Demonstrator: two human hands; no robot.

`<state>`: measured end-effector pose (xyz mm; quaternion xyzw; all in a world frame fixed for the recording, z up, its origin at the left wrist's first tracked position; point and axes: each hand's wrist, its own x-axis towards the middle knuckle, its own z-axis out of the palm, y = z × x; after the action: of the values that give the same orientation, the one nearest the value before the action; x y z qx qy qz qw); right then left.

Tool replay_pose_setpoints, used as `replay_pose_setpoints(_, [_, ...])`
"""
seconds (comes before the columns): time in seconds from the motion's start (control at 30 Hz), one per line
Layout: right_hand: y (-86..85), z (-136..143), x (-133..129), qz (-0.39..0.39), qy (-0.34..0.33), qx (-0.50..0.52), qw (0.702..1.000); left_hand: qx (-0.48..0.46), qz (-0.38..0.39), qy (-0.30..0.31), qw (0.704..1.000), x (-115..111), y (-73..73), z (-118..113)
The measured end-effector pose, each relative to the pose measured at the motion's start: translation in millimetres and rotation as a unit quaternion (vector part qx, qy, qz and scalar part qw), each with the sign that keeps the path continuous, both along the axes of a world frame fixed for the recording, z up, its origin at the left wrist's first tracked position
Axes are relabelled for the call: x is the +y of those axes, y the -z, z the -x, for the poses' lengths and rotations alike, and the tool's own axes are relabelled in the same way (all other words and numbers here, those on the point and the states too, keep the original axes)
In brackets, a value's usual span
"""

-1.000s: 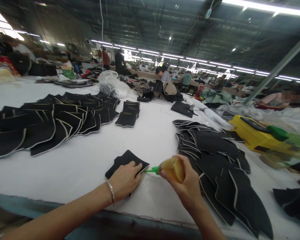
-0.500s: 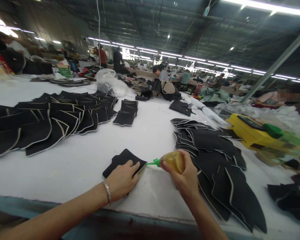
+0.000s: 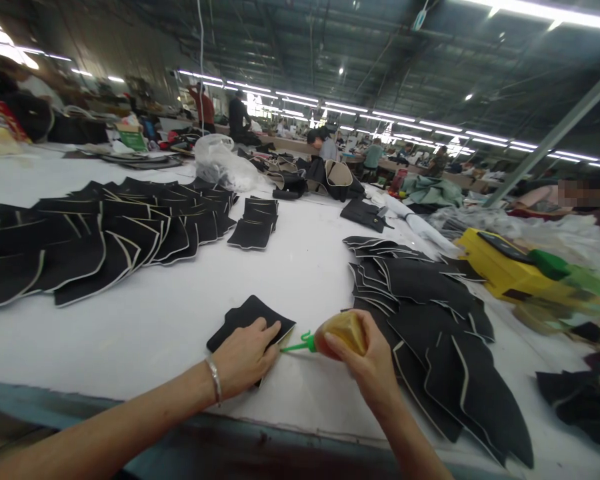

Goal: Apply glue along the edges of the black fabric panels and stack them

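Observation:
Under my left hand (image 3: 247,355) lies a flat black panel (image 3: 253,312) with a pale edge. That hand rests on the panel with its fingers stretched out. My right hand (image 3: 369,357) is wrapped round a squeeze bottle (image 3: 341,333) of amber liquid, tilted sideways. The bottle's thin green nozzle (image 3: 296,346) points left, its tip at the panel's right edge near my left fingertips. Whether liquid is coming out, I cannot tell. On the right, beside my right hand, overlapping black panels (image 3: 430,320) are spread in a pile.
Rows of black panels (image 3: 80,233) cover the left of the white table (image 3: 310,267), with a small stack (image 3: 253,230) beside them. Clear plastic (image 3: 225,163) lies behind. A yellow box (image 3: 500,263) stands at the right. Other people work in the background.
My right hand has tipped the bottle and brought the nozzle tip down and left along the panel's edge, from its right corner towards my left fingers. My left hand stays on the panel.

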<state>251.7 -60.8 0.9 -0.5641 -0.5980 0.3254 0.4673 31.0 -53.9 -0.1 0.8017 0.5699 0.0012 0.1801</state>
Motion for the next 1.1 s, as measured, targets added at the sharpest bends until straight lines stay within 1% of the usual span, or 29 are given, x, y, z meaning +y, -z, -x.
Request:
replay_pose_setpoints(0.07, [0.7,0.5,-2.6,0.021,-0.041,0.029,0.999,-0.001,0.001,0.002,1.0,0.5,0.3,0.1])
replay_pose_setpoints(0.1, [1.0,0.1,-2.7,0.024,-0.043,0.034,0.998,-0.003,0.001,0.003,1.0,0.8,0.2,0.1])
replay_pose_setpoints(0.23, [3.3,-2.7,0.8,-0.002,0.024,0.013,1.0,-0.009,0.008,0.005,1.0,1.0,-1.2,1.0])
replay_pose_setpoints(0.27, [4.0,-2.5,0.5,-0.002,0.026,0.012,1.0,-0.01,0.011,0.004,1.0,0.8,-1.4,1.5])
replay_pose_setpoints(0.3, [4.6,-1.7,-0.8,0.003,0.014,0.016,1.0,-0.01,0.014,0.002,1.0,0.7,-1.3,1.9])
replay_pose_setpoints(0.4, [5.2,2.8,-7.9,0.033,-0.057,0.046,0.997,-0.01,0.017,-0.001,1.0,0.6,-0.1,2.8])
replay_pose_setpoints(0.43, [5.1,4.2,-10.1,0.04,-0.07,0.053,0.995,-0.01,0.016,-0.001,1.0,0.6,0.4,3.0])
replay_pose_setpoints(0.47, [4.8,5.1,-11.7,0.04,-0.071,0.056,0.995,-0.01,0.016,-0.001,1.0,0.6,0.8,3.0])
replay_pose_setpoints(0.57, [3.7,5.9,-13.8,0.024,-0.041,0.05,0.998,-0.014,0.02,-0.001,1.0,0.7,1.3,2.9])
replay_pose_setpoints(0.6, [3.4,5.9,-14.2,0.024,-0.042,0.052,0.998,-0.014,0.021,-0.001,1.0,0.7,1.3,2.9])
replay_pose_setpoints(0.73, [2.9,5.8,-16.1,0.054,-0.091,0.079,0.991,-0.009,0.021,0.003,1.0,1.1,0.5,2.7])
replay_pose_setpoints(0.87, [3.6,5.4,-16.5,0.039,-0.062,0.072,0.995,-0.007,0.023,0.002,1.0,0.9,-0.7,2.4])
replay_pose_setpoints(0.9, [3.8,5.5,-16.7,0.038,-0.063,0.073,0.995,-0.006,0.024,0.002,1.0,0.7,-1.0,2.3])
replay_pose_setpoints(1.03, [4.2,4.5,-15.4,0.057,-0.11,0.079,0.989,0.004,0.028,0.002,1.0,0.2,-1.5,1.8])
replay_pose_setpoints(1.1, [5.0,1.5,-11.7,0.046,-0.103,0.062,0.992,0.007,0.027,0.005,1.0,0.5,-1.0,1.4])
